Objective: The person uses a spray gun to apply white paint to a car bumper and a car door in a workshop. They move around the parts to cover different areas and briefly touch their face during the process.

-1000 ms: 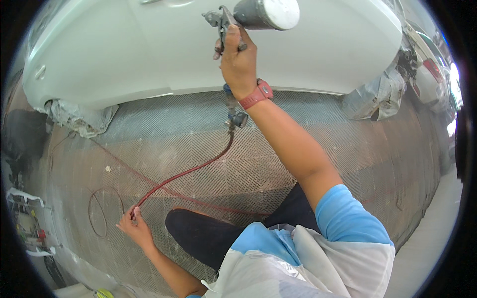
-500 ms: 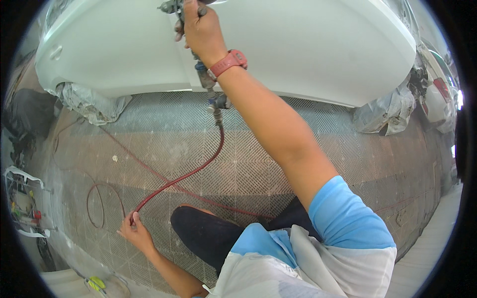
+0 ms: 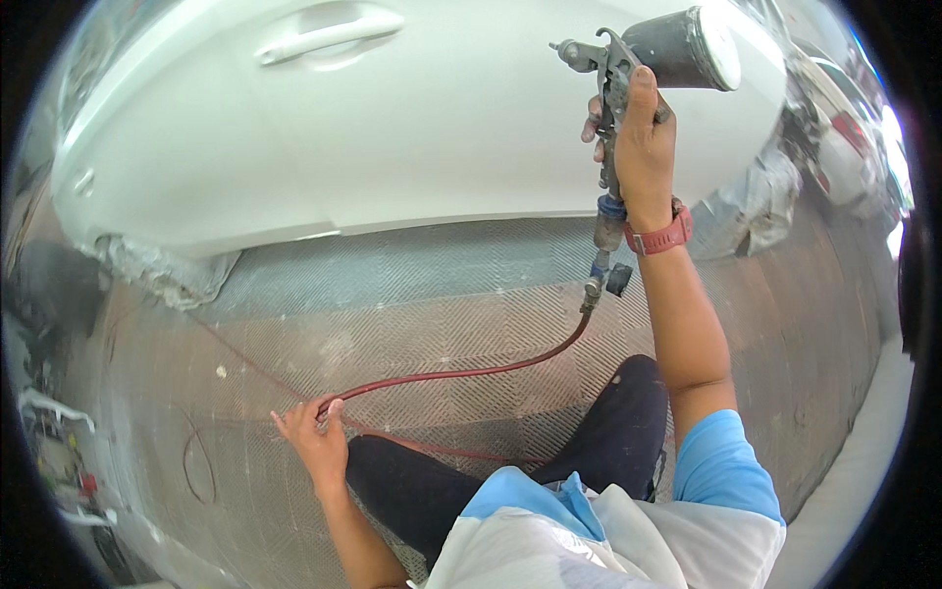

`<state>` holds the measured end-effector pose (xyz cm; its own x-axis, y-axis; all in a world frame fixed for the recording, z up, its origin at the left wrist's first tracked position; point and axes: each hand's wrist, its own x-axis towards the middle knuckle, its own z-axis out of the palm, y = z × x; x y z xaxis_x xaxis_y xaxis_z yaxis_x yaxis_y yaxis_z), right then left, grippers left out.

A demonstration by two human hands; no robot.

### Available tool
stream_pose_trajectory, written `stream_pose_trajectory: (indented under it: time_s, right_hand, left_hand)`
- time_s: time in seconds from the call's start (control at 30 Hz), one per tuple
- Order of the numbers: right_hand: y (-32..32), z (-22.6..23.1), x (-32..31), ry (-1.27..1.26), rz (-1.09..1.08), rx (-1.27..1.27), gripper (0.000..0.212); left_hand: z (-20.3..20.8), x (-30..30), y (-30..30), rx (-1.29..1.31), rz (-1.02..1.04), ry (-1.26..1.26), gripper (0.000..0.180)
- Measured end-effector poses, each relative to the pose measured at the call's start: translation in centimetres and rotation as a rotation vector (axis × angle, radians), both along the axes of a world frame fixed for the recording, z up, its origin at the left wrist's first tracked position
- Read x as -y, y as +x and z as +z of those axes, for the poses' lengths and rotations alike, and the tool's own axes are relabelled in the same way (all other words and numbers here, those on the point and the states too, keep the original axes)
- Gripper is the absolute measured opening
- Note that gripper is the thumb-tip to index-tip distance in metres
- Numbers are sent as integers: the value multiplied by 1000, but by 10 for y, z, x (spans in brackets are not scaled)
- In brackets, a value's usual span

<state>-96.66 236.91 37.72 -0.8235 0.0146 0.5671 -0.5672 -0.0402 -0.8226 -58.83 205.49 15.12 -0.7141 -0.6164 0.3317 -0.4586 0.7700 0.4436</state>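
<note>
My right hand (image 3: 643, 147) is wrapped round the handle of a spray gun (image 3: 613, 83), a red watch on the wrist. The gun's nozzle points left, in front of the pale car body side (image 3: 442, 128). A dark cup (image 3: 677, 49) with a white end sits tilted on the gun. From fittings below the handle, a red air hose (image 3: 471, 373) curves down and left. Its other stretch is pinched between thumb and fingers of my left hand (image 3: 322, 432), low on the left, with some fingers spread.
Grey sheeting wraps both wheels, one at the left (image 3: 177, 270) and one at the right (image 3: 751, 201). More hose lies in loops on the ridged floor (image 3: 392, 285). A white-framed rack (image 3: 74, 456) stands at the far left; another white car part (image 3: 849, 172) is at the right.
My right hand has carried the spray gun to the right and slightly down, bringing its cup fully into view. My left hand has shifted right with the hose. The view has shifted too.
</note>
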Motion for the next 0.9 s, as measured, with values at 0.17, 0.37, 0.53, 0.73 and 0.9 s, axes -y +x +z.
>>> stream_pose_trajectory:
  time_s: [0.17, 0.37, 0.53, 0.73, 0.9]
  right_hand:
    - [-15, 8, -113, 22, -173, 74, 64]
    - [-41, 34, -241, 91, -349, 176, 62]
    - [-82, 19, -315, 67, -405, 340, 60]
    - [-138, -44, -392, 77, -509, 494, 62]
    - [-174, -62, -441, 88, -591, 565, 62]
  left_hand:
    - [26, -48, -64, 27, -194, 25, 27]
    - [84, -126, -104, 274, -385, 195, 26]
    - [121, -172, -106, 453, -414, 337, 24]
    - [132, -218, -114, 562, -496, 400, 23]
    - [160, -245, -115, 611, -536, 410, 25]
